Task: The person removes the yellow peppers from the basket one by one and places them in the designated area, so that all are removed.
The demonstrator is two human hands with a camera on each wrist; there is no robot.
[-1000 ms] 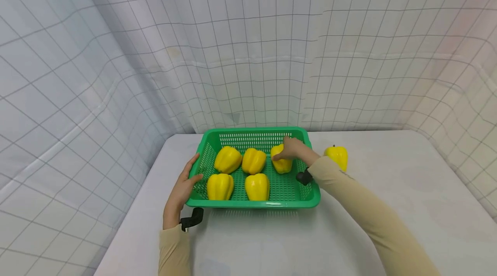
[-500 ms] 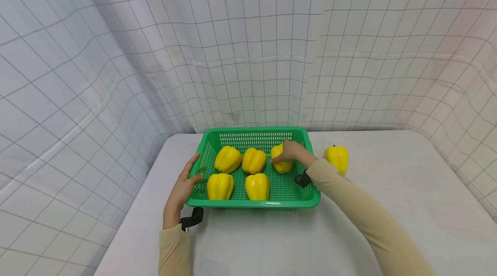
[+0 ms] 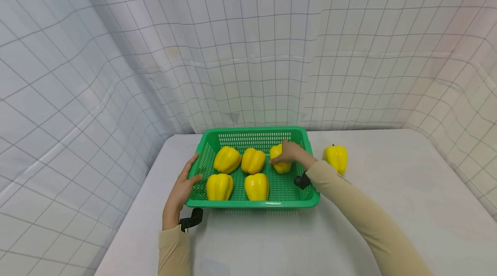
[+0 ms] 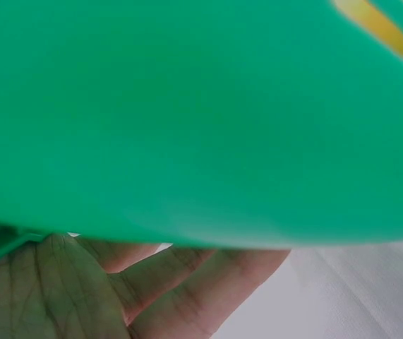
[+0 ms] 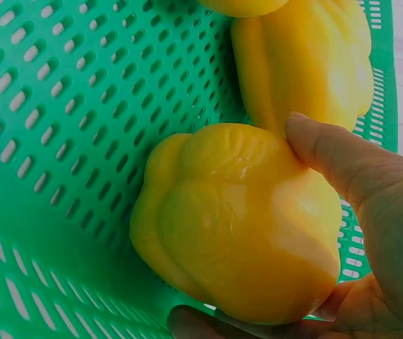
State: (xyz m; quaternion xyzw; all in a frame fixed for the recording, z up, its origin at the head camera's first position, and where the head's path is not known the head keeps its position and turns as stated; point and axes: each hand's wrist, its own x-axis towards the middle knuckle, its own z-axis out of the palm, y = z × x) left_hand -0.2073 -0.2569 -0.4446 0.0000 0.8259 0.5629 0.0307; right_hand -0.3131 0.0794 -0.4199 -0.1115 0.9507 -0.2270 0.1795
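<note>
A green plastic basket [image 3: 253, 204] with slotted walls holds several yellow bell peppers. My right hand [image 3: 293, 153] reaches over its right wall and grips the bell pepper [image 5: 236, 226] at the back right. In the right wrist view the thumb lies on one side of this pepper and fingers on the opposite side, partly hidden beneath it. My left hand [image 3: 181, 189] holds the basket's left side, thumb over the rim and other fingers outside. The left wrist view shows those fingers [image 4: 194, 289] below the green edge, their tips hidden.
Another yellow bell pepper [image 3: 336, 158] stands on the white table [image 3: 404, 181] to the right of the basket, close behind the right sleeve [image 3: 349, 200]. A white gridded cloth [image 3: 264, 51] hangs behind the table and along both sides.
Almost nothing differs. My right hand has shifted very slightly on the bell pepper, which stays in place. My left hand and the basket hold still.
</note>
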